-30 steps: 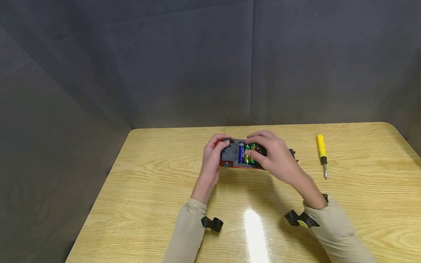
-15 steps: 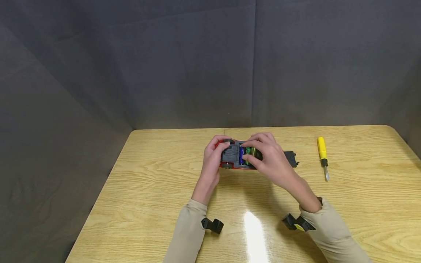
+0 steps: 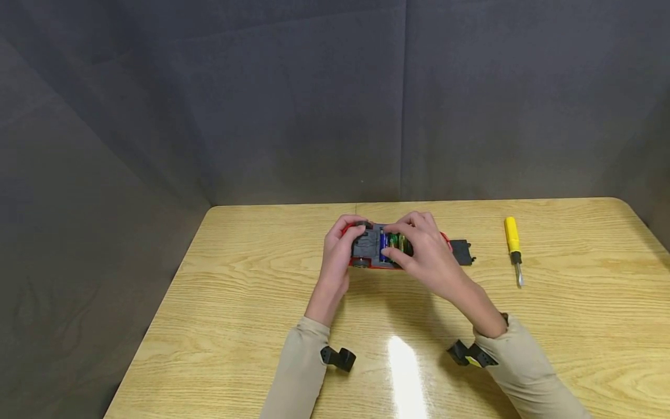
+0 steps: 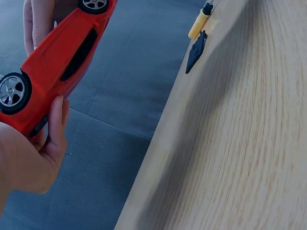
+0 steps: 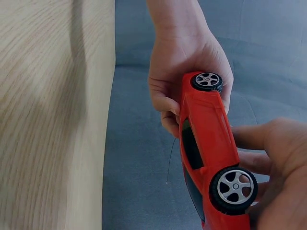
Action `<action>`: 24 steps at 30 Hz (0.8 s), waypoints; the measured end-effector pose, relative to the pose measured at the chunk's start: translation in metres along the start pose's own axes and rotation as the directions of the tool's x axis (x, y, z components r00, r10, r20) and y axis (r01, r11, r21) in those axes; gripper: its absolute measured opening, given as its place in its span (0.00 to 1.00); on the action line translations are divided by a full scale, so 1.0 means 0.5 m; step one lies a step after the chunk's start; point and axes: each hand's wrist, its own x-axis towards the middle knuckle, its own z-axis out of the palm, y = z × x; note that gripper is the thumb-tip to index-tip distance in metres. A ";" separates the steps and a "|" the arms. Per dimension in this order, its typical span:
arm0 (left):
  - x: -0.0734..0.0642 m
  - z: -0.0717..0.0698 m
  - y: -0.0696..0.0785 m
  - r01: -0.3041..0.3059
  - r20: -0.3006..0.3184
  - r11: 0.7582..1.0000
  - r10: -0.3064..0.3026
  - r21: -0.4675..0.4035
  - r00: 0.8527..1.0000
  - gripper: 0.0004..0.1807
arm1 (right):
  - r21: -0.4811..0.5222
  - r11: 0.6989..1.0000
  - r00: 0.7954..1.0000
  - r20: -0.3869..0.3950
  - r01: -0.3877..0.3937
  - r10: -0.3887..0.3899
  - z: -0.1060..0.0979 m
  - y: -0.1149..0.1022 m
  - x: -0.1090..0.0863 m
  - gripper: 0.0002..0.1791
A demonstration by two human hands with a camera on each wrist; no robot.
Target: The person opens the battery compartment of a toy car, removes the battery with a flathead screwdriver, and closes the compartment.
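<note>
My left hand [image 3: 335, 262] grips one end of a red toy car [image 4: 57, 67], held above the table with its black underside turned up. In the head view its battery compartment is uncovered, showing a blue battery [image 3: 384, 240] beside green batteries [image 3: 395, 240]. My right hand [image 3: 431, 256] reaches over the compartment, thumb and forefinger pinching at the two ends of the blue battery. The right hand's palm hides the car's other end. Both wrist views show the car's side, with silver-spoked wheels [image 5: 234, 187]; the batteries are hidden there.
A black battery cover [image 3: 462, 252] lies on the wooden table [image 3: 235, 302] just right of the car. Further right is a yellow-handled screwdriver [image 3: 512, 238], its tip toward me. A dark cloth [image 3: 293, 116] hangs behind the table's back edge.
My right thumb and forefinger have moved left from the green batteries to the blue one, uncovering more of the black cover. The left hand keeps its hold on the car.
</note>
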 end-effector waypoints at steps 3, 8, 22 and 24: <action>0.001 0.000 -0.001 0.001 -0.001 1.000 -0.001 -0.002 1.000 0.09 | 0.004 1.000 1.000 -0.003 -0.002 0.002 0.003 0.000 0.000 0.18; 0.002 -0.001 -0.005 -0.001 -0.004 1.000 0.001 -0.002 1.000 0.08 | 0.026 1.000 1.000 -0.020 0.002 -0.002 0.009 0.000 -0.001 0.15; 0.000 0.002 -0.004 0.016 0.007 1.000 -0.016 0.009 1.000 0.09 | 0.098 0.995 0.997 -0.072 -0.028 0.035 0.009 -0.002 -0.003 0.08; -0.001 0.002 -0.004 0.016 0.007 1.000 -0.016 0.009 1.000 0.09 | 0.098 0.995 0.997 -0.074 -0.024 0.032 0.008 -0.003 -0.003 0.08</action>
